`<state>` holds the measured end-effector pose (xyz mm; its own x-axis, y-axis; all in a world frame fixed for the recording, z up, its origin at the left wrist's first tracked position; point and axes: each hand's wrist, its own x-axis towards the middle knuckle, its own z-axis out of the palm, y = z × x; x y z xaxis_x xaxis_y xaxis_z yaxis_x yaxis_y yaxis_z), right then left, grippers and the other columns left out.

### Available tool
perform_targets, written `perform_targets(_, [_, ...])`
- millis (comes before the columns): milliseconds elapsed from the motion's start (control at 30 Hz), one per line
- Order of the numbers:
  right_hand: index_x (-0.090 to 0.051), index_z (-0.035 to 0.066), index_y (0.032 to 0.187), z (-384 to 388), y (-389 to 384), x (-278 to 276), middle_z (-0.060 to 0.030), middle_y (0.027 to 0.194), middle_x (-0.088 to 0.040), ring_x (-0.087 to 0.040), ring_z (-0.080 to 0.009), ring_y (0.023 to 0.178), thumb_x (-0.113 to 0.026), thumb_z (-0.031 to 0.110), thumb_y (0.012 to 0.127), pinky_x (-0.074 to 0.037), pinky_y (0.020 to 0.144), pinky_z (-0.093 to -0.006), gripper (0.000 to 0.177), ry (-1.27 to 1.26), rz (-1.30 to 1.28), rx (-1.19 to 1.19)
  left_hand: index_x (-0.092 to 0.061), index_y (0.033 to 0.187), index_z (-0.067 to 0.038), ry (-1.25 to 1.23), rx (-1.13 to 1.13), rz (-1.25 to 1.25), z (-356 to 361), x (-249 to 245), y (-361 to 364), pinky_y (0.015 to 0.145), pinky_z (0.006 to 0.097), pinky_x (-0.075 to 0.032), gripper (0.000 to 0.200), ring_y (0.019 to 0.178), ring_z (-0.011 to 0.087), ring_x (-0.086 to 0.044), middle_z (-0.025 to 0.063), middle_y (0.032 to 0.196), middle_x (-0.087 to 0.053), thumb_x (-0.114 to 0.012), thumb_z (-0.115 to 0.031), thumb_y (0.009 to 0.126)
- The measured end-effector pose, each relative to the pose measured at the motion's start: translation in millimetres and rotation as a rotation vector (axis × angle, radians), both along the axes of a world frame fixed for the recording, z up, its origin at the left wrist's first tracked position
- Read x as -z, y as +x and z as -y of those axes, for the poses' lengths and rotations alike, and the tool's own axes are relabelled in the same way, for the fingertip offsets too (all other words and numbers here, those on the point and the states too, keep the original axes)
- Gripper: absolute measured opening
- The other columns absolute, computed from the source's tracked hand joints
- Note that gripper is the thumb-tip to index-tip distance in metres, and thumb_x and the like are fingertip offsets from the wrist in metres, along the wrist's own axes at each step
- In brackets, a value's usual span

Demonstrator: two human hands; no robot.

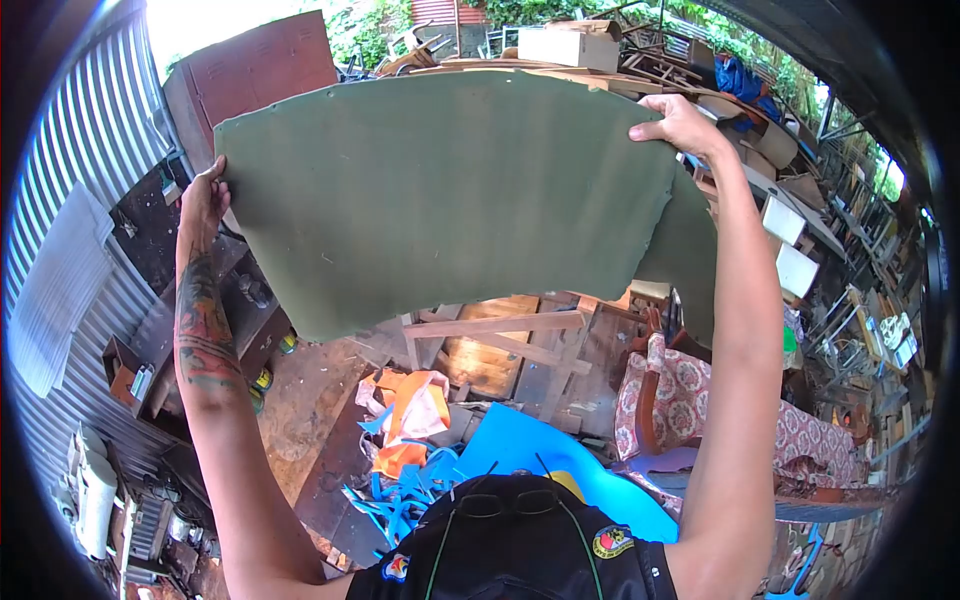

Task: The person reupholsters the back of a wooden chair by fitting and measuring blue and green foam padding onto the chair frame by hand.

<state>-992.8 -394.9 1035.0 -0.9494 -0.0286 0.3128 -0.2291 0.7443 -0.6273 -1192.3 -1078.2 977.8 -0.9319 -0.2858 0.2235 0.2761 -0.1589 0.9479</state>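
Two bare hands hold one big green sheet up in front of the person's head, well above the cluttered floor. Far left runs a corrugated metal wall. Just beside it the left hand has its grip closed on the sheet's left edge, with the fingers tucked behind.

The sheet spans the whole gap between the arms. It bows in a gentle arc and its lower right edge looks ragged, so I'd judge it light and bendy, something like felt or thin foam. It would likely flop or tear if held by one corner. Taking it at opposite edges, as here, looks like the sound hold.

Beneath it lie a wooden frame, an orange cloth and blue offcuts. The right hand has its grip closed over the top right edge. Below that arm stands a flowered chair.
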Motion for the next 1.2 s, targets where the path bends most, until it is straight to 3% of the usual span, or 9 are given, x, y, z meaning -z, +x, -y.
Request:
perform_targets(367, [-0.070,-0.001,0.119,-6.6,31.7,-17.5,-0.0050,0.105,-0.073,-0.068,-0.0125,0.091,-0.084,0.014,0.080,-0.055,0.087,-0.0291,0.045,-0.040,-0.082,0.023,-0.060,0.073,-0.015,-0.149,-0.016,-0.089,-19.2,-13.5,-7.5,0.041,0.0201,-0.036,0.035,0.043,0.0052,-0.045,-0.0066,0.057,-0.049,-0.083,-0.038,0.086])
perform_targets(500, [-0.070,0.002,0.116,-4.7,34.7,-25.5,-0.0024,0.102,-0.072,-0.066,-0.0105,0.091,-0.084,0.022,0.081,-0.053,0.085,-0.0268,0.042,0.035,-0.094,0.010,-0.062,0.073,-0.015,-0.061,-0.048,-0.105,-22.0,-25.7,-11.2,0.047,0.0188,-0.048,0.030,0.050,0.0056,-0.055,-0.0057,0.061,-0.057,-0.081,-0.033,0.088])
perform_targets(533, [-0.070,0.002,0.117,-3.6,35.5,-27.4,-0.0025,0.103,-0.072,-0.066,-0.0104,0.091,-0.083,0.023,0.082,-0.052,0.084,-0.0264,0.043,0.012,-0.058,-0.017,-0.071,0.091,-0.009,-0.067,0.010,-0.128,-16.3,-27.8,-13.1,0.063,0.0199,-0.057,0.021,0.067,0.0087,-0.067,-0.0011,0.078,-0.069,-0.078,-0.029,0.092])
perform_targets(633, [-0.069,0.002,0.116,-0.2,36.1,-28.9,-0.0019,0.102,-0.071,-0.066,-0.0100,0.090,-0.083,0.024,0.082,-0.053,0.084,-0.0262,0.043,0.065,-0.062,-0.005,-0.072,0.112,-0.004,-0.023,0.081,-0.230,-14.8,-30.2,-18.2,0.078,0.0232,-0.059,0.027,0.087,0.0133,-0.072,0.0049,0.100,-0.075,-0.073,-0.025,0.096])
perform_targets(667, [-0.065,-0.002,0.126,0.4,35.8,-31.1,-0.0062,0.112,-0.071,-0.066,-0.0128,0.097,-0.084,0.027,0.082,-0.052,0.090,-0.0275,0.056,0.077,-0.021,-0.011,-0.065,0.127,0.003,-0.061,0.058,-0.212,-14.8,-34.9,-18.9,0.090,0.0276,-0.058,0.036,0.103,0.0178,-0.071,0.0113,0.117,-0.072,-0.068,-0.020,0.098])
perform_targets(800, [-0.047,-0.012,0.145,3.0,32.8,-30.8,-0.0158,0.136,-0.062,-0.063,-0.0191,0.115,-0.085,0.031,0.080,-0.048,0.102,-0.0305,0.087,0.116,0.014,0.014,-0.040,0.145,0.014,-0.169,0.088,-0.372,-22.5,-41.3,-13.0,0.098,0.0296,-0.055,0.061,0.112,0.0216,-0.068,0.0170,0.126,-0.068,-0.067,-0.016,0.099])
perform_targets(967, [-0.049,-0.010,0.144,7.9,23.5,-26.1,-0.0152,0.135,-0.063,-0.063,-0.0194,0.115,-0.085,0.030,0.081,-0.050,0.101,-0.0315,0.083,0.049,0.037,-0.004,-0.027,0.151,0.016,-0.303,0.011,-0.416,-41.1,-39.5,3.6,0.108,0.0299,-0.046,0.073,0.128,0.0230,-0.058,0.0194,0.141,-0.058,-0.068,-0.015,0.098])
perform_targets(1033, [-0.062,-0.004,0.131,5.9,18.4,-21.1,-0.0093,0.109,-0.073,-0.070,-0.0146,0.092,-0.082,0.021,0.085,-0.058,0.084,-0.0289,0.056,0.004,-0.039,-0.039,-0.025,0.152,0.015,-0.332,0.038,-0.445,-42.3,-35.8,2.6,0.112,0.0308,-0.042,0.076,0.134,0.0234,-0.053,0.0202,0.146,-0.054,-0.068,-0.015,0.097])
perform_targets(1200, [-0.065,-0.001,0.128,4.6,9.5,-18.1,-0.0064,0.106,-0.074,-0.070,-0.0131,0.090,-0.083,0.024,0.085,-0.057,0.084,-0.0293,0.053,-0.074,0.066,-0.090,-0.021,0.155,0.010,-0.494,0.033,-0.547,-53.5,-23.4,0.2,0.118,0.0348,-0.036,0.081,0.143,0.0259,-0.044,0.0214,0.157,-0.041,-0.070,-0.014,0.095])
